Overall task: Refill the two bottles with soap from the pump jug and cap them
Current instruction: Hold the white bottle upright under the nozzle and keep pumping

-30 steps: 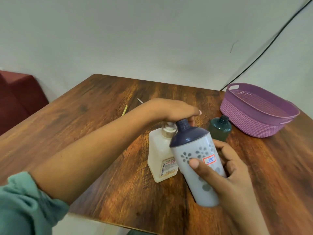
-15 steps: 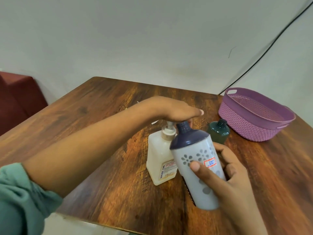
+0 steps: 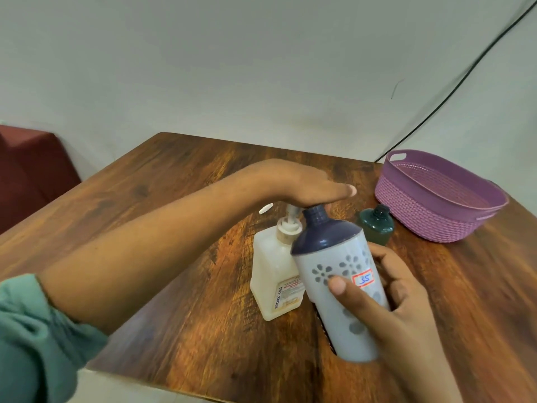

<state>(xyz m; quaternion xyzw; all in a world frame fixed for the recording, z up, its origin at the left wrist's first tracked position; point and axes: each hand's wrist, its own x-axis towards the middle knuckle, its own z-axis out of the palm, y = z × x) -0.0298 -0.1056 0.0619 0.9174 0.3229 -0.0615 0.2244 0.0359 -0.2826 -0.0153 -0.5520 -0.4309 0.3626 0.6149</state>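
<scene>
A cream pump jug point(image 3: 271, 274) with a printed label stands on the wooden table point(image 3: 180, 315). My left hand point(image 3: 302, 187) lies flat on top of its pump head, fingers straight. My right hand point(image 3: 389, 309) grips a grey bottle point(image 3: 343, 286) with flower prints, a dark blue shoulder and a red-edged sticker, holding it tilted with its open neck just under the pump. A small dark green bottle point(image 3: 376, 225) with a dark top stands behind it, beside the basket.
A purple woven basket point(image 3: 436, 210) sits at the table's far right. A small white object point(image 3: 266, 208) lies on the table behind the jug. A black cable point(image 3: 465, 77) runs down the wall. A dark red seat point(image 3: 32, 170) is at the left.
My left hand has risen slightly with the pump head, so more of the pump stem shows. The grey bottle stays under the pump in my right hand. The view has shifted a little.
</scene>
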